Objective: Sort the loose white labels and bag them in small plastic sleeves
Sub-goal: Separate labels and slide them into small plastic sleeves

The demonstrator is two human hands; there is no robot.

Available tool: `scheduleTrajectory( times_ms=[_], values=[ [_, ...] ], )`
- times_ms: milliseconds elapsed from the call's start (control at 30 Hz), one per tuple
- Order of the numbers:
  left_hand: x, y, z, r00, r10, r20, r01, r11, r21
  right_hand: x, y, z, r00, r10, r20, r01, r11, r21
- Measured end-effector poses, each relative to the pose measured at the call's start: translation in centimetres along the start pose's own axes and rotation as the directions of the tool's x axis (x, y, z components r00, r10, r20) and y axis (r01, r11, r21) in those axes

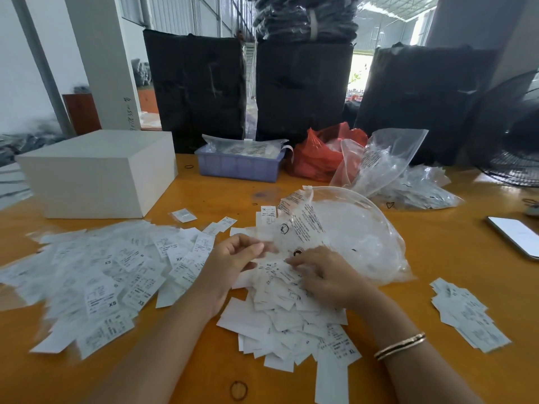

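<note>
— Labels first: where are they?

— Mine lie in a loose white heap on the orange worktop, right under my hands. A wider spread of labels in small sleeves covers the worktop to my left, and a smaller stack sits off to my right.

— And your hands?

— My left hand has its fingers curled, pinching a small clear sleeve just above the heap. My right hand rests on the heap with fingers bent onto the labels – whether it grips one, I cannot tell. The two hands are near each other but not touching.

— What else is close?

— A large clear zip bag lies just beyond my right hand. Farther back stand a white box, a lilac tray, a red bag and another clear bag. A phone lies at the right edge.
</note>
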State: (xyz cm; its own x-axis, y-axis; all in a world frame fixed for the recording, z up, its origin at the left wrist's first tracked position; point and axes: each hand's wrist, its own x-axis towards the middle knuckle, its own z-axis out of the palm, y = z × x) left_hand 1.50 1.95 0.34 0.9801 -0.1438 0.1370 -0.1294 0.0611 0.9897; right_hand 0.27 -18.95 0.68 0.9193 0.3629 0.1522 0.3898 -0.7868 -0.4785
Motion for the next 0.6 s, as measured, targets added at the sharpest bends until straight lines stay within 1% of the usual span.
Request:
scheduleTrajectory(
  times_ms=[33,67,200,400,467,533,600],
  values=[
    [0.1,0.0,0.0,1.000,-0.005,-0.006,0.005,1.000,-0.019,0.1,0.1,0.0,0.999,0.014,0.051,-0.009,0.996,-0.090],
    [0.1,0.0,0.0,1.000,-0.011,-0.010,0.011,0.999,-0.032,0.1,0.2,0.0,0.997,0.030,0.066,-0.021,0.992,-0.127],
    [0.0,0.0,-0.2,0.999,-0.037,-0.012,0.036,0.997,-0.066,0.1,0.1,0.2,0.999,0.031,-0.043,-0.034,0.996,-0.084],
    [0.1,0.0,-0.2,0.996,-0.081,-0.045,0.074,0.986,-0.151,0.2,-0.7,0.5,0.981,0.107,-0.160,-0.076,0.979,0.192],
    [0.2,0.1,-0.1,0.993,-0.099,-0.063,0.086,0.981,-0.173,0.2,-1.1,0.7,0.973,0.106,-0.207,-0.035,0.946,0.321],
    [0.3,0.2,-0.2,0.990,-0.121,-0.074,0.102,0.971,-0.215,0.1,-1.5,0.9,0.965,0.078,-0.252,0.039,0.901,0.431],
    [0.3,0.3,-0.2,0.987,-0.144,-0.072,0.118,0.950,-0.290,0.0,-2.0,1.0,0.950,0.058,-0.307,0.107,0.864,0.493]
  ],
)
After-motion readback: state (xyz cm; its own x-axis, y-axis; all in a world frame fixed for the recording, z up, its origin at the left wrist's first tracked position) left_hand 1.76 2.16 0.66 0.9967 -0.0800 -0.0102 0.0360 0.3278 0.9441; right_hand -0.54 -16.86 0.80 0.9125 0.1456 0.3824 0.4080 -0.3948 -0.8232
